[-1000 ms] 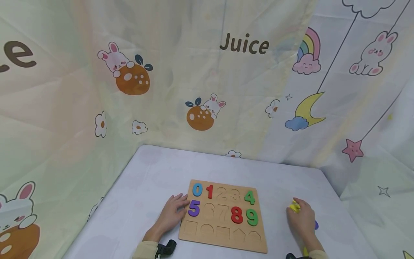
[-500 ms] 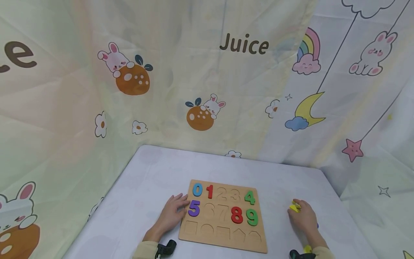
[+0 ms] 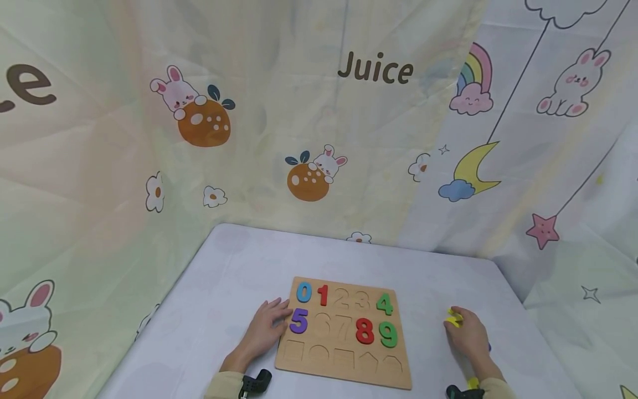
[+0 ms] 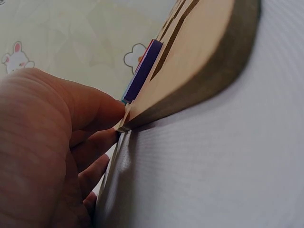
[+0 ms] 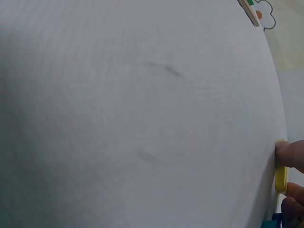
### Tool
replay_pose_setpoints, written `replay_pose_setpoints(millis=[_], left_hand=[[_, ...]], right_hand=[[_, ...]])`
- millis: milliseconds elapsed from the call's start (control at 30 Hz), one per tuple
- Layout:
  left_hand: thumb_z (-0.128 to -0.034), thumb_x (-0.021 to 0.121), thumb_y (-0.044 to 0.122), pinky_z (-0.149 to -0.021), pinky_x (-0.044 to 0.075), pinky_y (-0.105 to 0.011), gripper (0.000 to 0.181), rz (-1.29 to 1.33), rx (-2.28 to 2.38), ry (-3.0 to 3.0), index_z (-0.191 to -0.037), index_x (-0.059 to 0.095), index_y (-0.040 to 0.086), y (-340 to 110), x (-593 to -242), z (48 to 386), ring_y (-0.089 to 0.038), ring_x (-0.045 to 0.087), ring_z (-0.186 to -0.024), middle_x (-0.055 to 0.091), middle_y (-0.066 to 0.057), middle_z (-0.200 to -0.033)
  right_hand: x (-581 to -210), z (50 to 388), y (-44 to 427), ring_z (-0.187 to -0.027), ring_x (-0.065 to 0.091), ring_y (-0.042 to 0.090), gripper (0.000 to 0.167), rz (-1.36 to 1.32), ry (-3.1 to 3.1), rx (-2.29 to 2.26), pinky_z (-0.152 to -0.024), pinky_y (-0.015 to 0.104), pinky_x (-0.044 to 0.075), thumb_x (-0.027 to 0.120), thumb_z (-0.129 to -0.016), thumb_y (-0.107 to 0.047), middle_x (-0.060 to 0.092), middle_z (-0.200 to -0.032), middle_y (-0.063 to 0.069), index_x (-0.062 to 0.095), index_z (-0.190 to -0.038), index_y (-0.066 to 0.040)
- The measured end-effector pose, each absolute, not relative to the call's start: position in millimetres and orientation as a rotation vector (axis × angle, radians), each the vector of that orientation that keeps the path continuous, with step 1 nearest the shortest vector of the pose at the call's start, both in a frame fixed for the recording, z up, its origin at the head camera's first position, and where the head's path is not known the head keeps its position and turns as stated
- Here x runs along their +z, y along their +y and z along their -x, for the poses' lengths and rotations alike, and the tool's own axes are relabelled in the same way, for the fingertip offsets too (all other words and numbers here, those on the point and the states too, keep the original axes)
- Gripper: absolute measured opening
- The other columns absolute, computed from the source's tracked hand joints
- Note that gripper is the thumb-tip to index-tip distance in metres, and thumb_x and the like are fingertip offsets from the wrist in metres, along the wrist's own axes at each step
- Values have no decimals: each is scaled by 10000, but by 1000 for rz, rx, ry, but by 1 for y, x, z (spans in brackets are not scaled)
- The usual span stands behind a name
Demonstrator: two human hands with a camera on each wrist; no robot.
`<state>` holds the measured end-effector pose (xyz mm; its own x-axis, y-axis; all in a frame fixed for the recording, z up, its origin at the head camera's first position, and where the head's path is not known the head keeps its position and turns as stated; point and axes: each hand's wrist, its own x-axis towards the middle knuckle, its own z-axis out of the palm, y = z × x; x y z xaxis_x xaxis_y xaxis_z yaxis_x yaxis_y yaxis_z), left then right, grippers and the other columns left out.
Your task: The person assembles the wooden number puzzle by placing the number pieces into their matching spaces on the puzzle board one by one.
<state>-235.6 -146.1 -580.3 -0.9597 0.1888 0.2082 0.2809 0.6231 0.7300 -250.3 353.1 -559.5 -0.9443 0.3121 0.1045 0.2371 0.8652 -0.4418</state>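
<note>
The wooden number puzzle board [image 3: 324,354] lies flat on the table. Seated in it are a blue 0 [image 3: 304,291], red 1 [image 3: 323,295], green 4 [image 3: 384,304], purple 5 [image 3: 299,321], red 8 [image 3: 365,331] and green 9 [image 3: 388,334]; the other recesses are bare. My left hand [image 3: 264,327] touches the board's left edge with extended fingers, near the 5, as the left wrist view also shows. Off to the board's right, my right hand [image 3: 468,335] pinches a yellow number piece [image 5: 281,178] between thumb and fingers at the table. Fingers partly cover its shape.
Beside the right wrist lies another yellow piece [image 3: 473,383], partly hidden by the wrist camera. A blue piece [image 3: 489,347] peeks out behind the right hand. Low in the right wrist view, a teal piece [image 5: 269,224] shows. Printed curtains [image 3: 259,166] enclose the white table [image 3: 239,255].
My right hand has shifted slightly to the right with the yellow piece, and more of the yellow piece by the wrist shows. The left hand and board stay put.
</note>
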Motion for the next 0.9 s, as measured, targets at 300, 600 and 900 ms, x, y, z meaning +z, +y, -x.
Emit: replay_pose_setpoints(millis=[300, 600, 900], left_hand=[[-890, 650, 98, -1204, 164, -524, 303, 400, -1267, -2724, -1189, 695, 79, -147, -583, 235, -304, 404, -1385, 571, -53, -1389], [-890, 653, 98, -1206, 166, -519, 308, 399, -1251, -2727, -1195, 693, 83, -146, -580, 236, -299, 401, -1388, 566, -50, -1395], [-887, 653, 93, -1205, 168, -519, 306, 396, -1254, -2720, -1189, 696, 83, -146, -580, 235, -299, 404, -1386, 570, -50, -1391]], right_hand=[[-553, 249, 348, -1226, 433, 513, 583, 405, -2928, 577, -1024, 633, 380, 738, -853, -145, 479, -1318, 334, 486, -1335, 65], [-550, 251, 338, -1250, 408, 519, 626, 378, -2931, 626, -1034, 648, 364, 748, -849, -173, 449, -1350, 334, 463, -1365, 41], [-545, 251, 329, -1207, 456, 517, 638, 353, -2922, 770, -950, 639, 437, 717, -876, -232, 447, -1367, 328, 444, -1396, 14]])
